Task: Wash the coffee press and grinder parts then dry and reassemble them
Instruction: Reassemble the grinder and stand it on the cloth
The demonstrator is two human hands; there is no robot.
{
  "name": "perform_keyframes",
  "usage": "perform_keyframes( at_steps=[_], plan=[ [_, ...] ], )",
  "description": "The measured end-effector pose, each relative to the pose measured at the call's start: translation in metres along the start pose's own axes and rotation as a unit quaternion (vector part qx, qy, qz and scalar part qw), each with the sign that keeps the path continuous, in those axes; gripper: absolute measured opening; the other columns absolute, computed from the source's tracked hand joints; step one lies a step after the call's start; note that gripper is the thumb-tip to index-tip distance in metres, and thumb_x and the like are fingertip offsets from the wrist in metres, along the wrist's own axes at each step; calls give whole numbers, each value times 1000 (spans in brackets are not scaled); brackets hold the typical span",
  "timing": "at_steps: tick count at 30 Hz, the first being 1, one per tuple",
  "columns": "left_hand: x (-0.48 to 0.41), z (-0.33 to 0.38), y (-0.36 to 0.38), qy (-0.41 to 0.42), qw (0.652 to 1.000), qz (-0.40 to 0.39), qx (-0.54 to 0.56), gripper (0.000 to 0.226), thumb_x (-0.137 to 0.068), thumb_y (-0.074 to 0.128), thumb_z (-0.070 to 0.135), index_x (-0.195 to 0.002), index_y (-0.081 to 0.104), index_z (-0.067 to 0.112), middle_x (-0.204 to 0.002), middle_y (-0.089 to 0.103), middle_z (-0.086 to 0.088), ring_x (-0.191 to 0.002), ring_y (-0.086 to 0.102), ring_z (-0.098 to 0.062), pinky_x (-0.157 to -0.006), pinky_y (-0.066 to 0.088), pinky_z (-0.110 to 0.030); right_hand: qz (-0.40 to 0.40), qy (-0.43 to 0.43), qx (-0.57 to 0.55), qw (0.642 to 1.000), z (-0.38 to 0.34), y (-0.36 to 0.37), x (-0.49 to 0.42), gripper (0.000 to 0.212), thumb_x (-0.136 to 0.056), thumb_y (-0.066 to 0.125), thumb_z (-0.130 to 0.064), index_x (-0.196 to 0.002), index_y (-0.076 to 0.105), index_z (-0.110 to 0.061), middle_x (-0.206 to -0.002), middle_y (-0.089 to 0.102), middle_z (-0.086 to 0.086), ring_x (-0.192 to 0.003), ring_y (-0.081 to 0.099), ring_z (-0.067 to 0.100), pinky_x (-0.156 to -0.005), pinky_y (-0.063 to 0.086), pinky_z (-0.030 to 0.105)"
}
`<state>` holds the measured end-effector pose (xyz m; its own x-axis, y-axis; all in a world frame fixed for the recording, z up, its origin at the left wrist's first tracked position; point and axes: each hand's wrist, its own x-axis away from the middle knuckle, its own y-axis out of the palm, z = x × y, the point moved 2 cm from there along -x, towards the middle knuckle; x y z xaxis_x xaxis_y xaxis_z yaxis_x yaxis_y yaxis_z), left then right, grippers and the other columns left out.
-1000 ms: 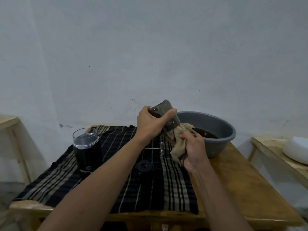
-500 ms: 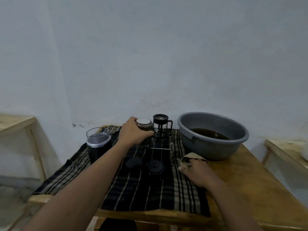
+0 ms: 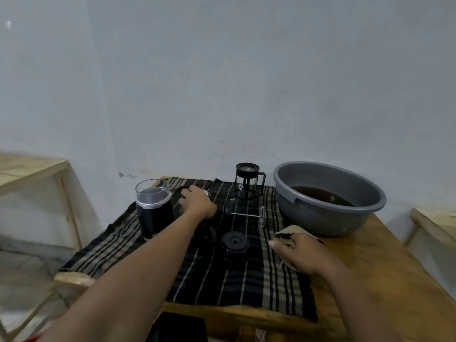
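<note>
My left hand (image 3: 197, 203) grips a small smoky cup (image 3: 206, 193) set down on the striped cloth (image 3: 246, 280), right beside the black grinder (image 3: 153, 213) with its clear lid; the hand hides most of the cup. On the table edge my right hand (image 3: 301, 253) holds a beige rag (image 3: 286, 233). The glass press carafe (image 3: 246, 181) stands upright at the back. Its plunger rod and mesh filter (image 3: 262, 215) lie flat in the middle. A round black lid (image 3: 234, 241) and another black part (image 3: 204, 234) sit in front.
A grey basin (image 3: 365, 215) with brown water stands at the back right on the wooden table (image 3: 385, 280). Low wooden benches flank the table, one at the left (image 3: 32, 169) and one at the right (image 3: 434, 220). A dark flat object (image 3: 180, 327) lies below the front edge.
My left hand carried the smoky cup away from the rag, down and left to the cloth beside the grinder. My right hand lowered the rag to the table and stays there.
</note>
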<state>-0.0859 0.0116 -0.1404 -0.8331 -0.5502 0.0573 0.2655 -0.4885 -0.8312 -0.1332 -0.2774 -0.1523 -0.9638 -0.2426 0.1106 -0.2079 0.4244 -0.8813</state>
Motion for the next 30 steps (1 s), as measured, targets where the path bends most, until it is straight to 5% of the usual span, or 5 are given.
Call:
perform_keyframes(
  at_steps=[3, 9, 15, 24, 30],
  plan=[
    [1, -2, 1, -10, 1000, 5, -15, 90, -93, 71, 30, -156, 13, 1, -163, 13, -17, -147, 22, -42, -111, 39, -52, 16, 0, 47, 999, -1, -6, 0, 36, -108, 37, -46, -89, 64, -31, -94, 66, -3, -87, 60, 12, -74, 48, 31],
    [16, 6, -7, 55, 997, 38, -48, 99, -96, 67, 24, -160, -5, 1, -169, -7, -20, -156, -3, -41, -122, 24, -49, 224, 43, 140, 964, -8, -13, 7, 20, -95, 66, -40, -82, 58, -27, -78, 59, -8, -71, 60, 12, -55, 45, 27],
    [54, 28, -50, 213, 967, 121, -70, 88, -99, 60, 38, -161, 9, 3, -170, 1, -18, -158, 0, -34, -124, 23, -48, 192, -55, -10, 980, -50, -8, 20, 12, -98, 63, -35, -92, 60, -25, -87, 64, -8, -73, 60, 5, -61, 50, 25],
    [87, -33, -138, 140, 968, 202, -46, 127, -61, 63, 92, -156, 33, 14, -163, 32, -10, -151, 28, -32, -117, 32, -55, -10, -108, -47, 993, -101, 35, 41, 107, -74, 75, -73, -157, 33, -20, -159, 42, 1, -141, 46, 24, -109, 45, 39],
    [89, -99, -96, 66, 978, 115, 159, 161, -38, 91, 77, -162, 4, 21, -156, 41, -3, -125, 59, -33, -101, 53, -53, 61, -88, -62, 992, -102, 55, 42, 93, -87, 79, -44, -159, 27, -18, -159, 42, 4, -144, 42, 26, -112, 43, 39]
  ],
)
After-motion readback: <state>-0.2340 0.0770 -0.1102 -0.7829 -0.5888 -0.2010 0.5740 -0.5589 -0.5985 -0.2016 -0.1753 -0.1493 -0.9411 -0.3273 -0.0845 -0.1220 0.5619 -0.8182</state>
